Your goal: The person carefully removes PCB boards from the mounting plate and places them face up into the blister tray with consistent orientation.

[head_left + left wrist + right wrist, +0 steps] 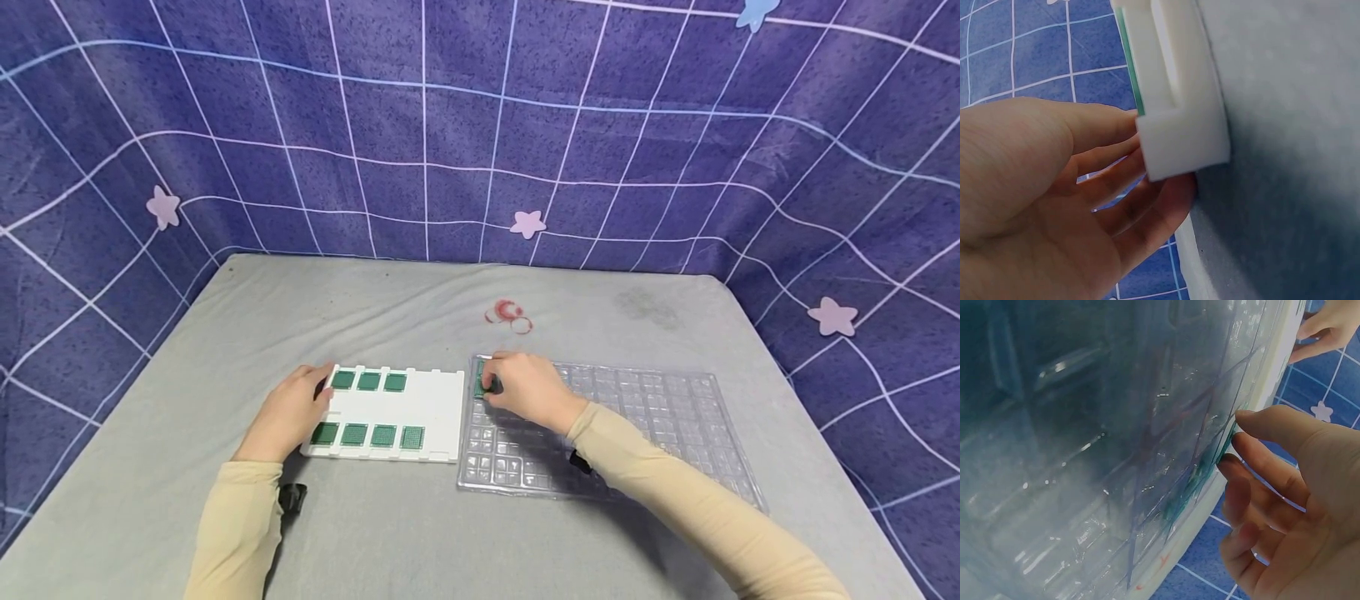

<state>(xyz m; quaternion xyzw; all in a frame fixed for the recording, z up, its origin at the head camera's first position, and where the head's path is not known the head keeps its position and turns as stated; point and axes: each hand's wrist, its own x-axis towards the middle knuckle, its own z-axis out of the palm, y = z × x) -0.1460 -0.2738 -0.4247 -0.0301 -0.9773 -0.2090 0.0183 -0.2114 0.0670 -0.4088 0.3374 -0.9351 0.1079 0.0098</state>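
Observation:
My left hand (288, 410) grips the left end of a white plastic holder (431, 408), thumb near its upper edge and fingers round its side in the left wrist view. Green perforated circuit boards sit on the holder: three in the far row, such as this circuit board (368, 381), and several along the near row. My right hand (531, 389) is over the far left corner of a clear blister tray (675, 408). There its thumb and fingertips pinch the edge of a green circuit board (1194, 481), partly hidden by the fingers in the head view.
The trays lie side by side, almost touching, on a grey cloth-covered table (375, 533). A red stain (508, 311) marks the cloth behind them. Purple gridded curtains (465, 142) with star shapes stand round the back and sides.

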